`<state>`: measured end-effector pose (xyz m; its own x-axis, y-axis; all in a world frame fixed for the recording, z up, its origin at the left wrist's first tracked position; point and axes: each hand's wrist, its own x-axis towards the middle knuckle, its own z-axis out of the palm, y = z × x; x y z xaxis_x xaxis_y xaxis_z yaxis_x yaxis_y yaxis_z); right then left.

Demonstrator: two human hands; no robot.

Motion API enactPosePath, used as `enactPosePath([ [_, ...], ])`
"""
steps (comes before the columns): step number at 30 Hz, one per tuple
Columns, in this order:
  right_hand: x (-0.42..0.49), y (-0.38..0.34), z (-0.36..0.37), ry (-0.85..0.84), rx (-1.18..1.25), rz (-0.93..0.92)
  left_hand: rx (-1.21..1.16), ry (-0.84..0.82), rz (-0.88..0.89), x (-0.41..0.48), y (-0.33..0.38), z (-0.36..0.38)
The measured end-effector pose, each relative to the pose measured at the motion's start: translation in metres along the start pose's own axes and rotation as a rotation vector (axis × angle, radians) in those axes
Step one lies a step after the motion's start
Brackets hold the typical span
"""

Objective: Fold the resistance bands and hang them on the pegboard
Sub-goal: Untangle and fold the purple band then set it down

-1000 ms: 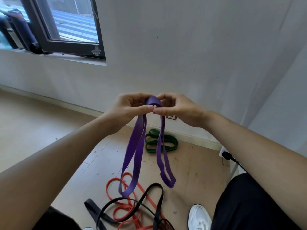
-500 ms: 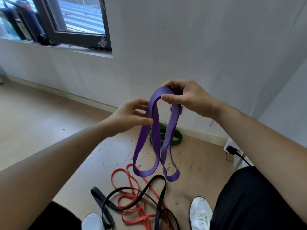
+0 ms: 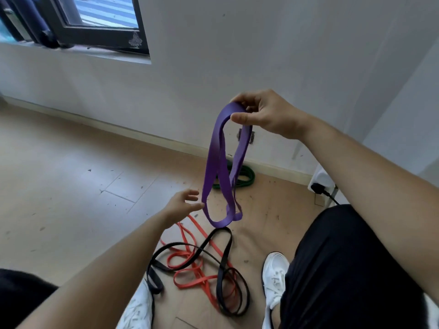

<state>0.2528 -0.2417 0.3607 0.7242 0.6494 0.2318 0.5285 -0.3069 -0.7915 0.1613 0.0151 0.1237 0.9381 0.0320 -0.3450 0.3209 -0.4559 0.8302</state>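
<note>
Across the whole lower half of the frame runs the wooden floor (image 3: pixel 59 186), with a pale wall (image 3: pixel 261 43) filling the upper half and a dark-framed window (image 3: pixel 99 24) in the upper left corner. At the lower right, a leg in black trousers (image 3: pixel 344 269) takes up much of the frame, with a white shoe (image 3: pixel 274 274) beside it at bottom centre-right and a second white shoe (image 3: pixel 140 309) at bottom centre.

On the floor at lower centre lie a black band (image 3: pixel 221 248) and a red band (image 3: pixel 190 281), tangled loosely over one another between the two shoes. Further up, near the baseboard at centre, a green band (image 3: pixel 247 176) lies coiled, partly hidden behind the purple one.

Right of centre, the purple band (image 3: pixel 213 167) hangs folded in several loops, clear of the floor, with its lower ends dangling above the black band. The right hand (image 3: pixel 268 115), upper right of centre, pinches the top of the fold between thumb and fingers. The left hand (image 3: pixel 180 205), below centre, is spread with fingers parted and holds nothing; its fingertips (image 3: pixel 198 205) are just beside the lower part of the purple loop, and whether they touch it cannot be told.

At the right edge, a white power strip (image 3: pixel 320 179) with a black plug (image 3: pixel 317 187) sits by the wall.
</note>
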Motion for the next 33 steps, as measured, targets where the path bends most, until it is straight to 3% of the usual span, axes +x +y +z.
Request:
enactPosePath([
  [6, -0.002, 0.013, -0.003, 0.022, 0.064, 0.007, -0.172, 0.039, -0.029, -0.004, -0.031, 0.069],
  [13, -0.005, 0.019, -0.012, 0.058, 0.126, 0.004, -0.297, 0.066, -0.055, 0.002, -0.033, 0.088],
  [20, -0.006, 0.043, -0.021, 0.168, 0.072, 0.093, -0.814, 0.016, -0.191, -0.007, -0.073, 0.059],
  [24, -0.007, 0.06, -0.026, 0.223, 0.053, 0.185, -0.973, -0.042, -0.197, -0.014, -0.083, 0.044],
  [27, -0.01, 0.069, -0.027, 0.231, 0.038, 0.254, -0.998, -0.047, -0.224, -0.018, -0.085, 0.041],
  [33, -0.013, 0.078, -0.03, 0.225, -0.003, 0.327, -0.769, -0.046, -0.254, -0.026, -0.088, 0.037],
])
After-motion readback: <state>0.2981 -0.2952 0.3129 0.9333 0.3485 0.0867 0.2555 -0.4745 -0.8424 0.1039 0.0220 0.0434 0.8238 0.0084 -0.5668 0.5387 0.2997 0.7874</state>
